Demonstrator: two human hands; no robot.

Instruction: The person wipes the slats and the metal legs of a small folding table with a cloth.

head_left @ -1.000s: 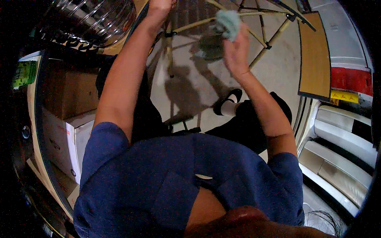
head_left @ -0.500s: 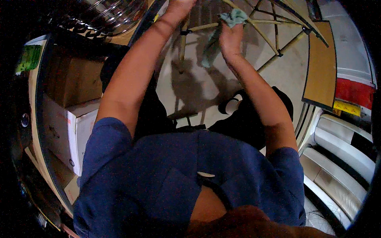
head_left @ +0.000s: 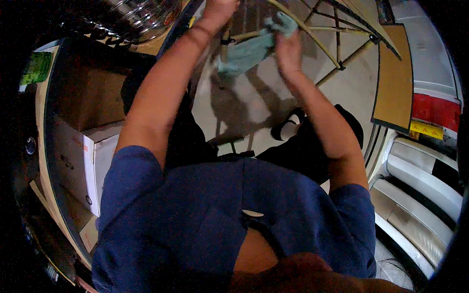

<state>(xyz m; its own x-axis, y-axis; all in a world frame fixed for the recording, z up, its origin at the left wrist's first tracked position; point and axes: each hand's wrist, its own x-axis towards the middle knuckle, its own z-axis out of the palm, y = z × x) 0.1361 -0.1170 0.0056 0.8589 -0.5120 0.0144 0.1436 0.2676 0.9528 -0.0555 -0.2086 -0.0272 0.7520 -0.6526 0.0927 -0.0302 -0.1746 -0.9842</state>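
Note:
My right hand (head_left: 289,51) is closed on a pale green cloth (head_left: 249,51), which hangs out to the left across a folding frame. The frame has tan poles (head_left: 318,40) joined by black fittings and fills the top of the view. At the top edge, my left hand (head_left: 220,12) is curled closed beside the frame's left leg. Its fingertips are partly cut off, and whatever they grip is hidden.
On the left, a shelf unit holds a brown carton (head_left: 93,100) and a white box (head_left: 105,161). A shiny ribbed metal vessel (head_left: 146,17) stands at upper left. To the right are a tan board (head_left: 394,78) and a white slatted seat (head_left: 415,195).
The green cloth has swung from hanging downward to stretching out left. My right hand has moved slightly down and right. My left hand has barely moved.

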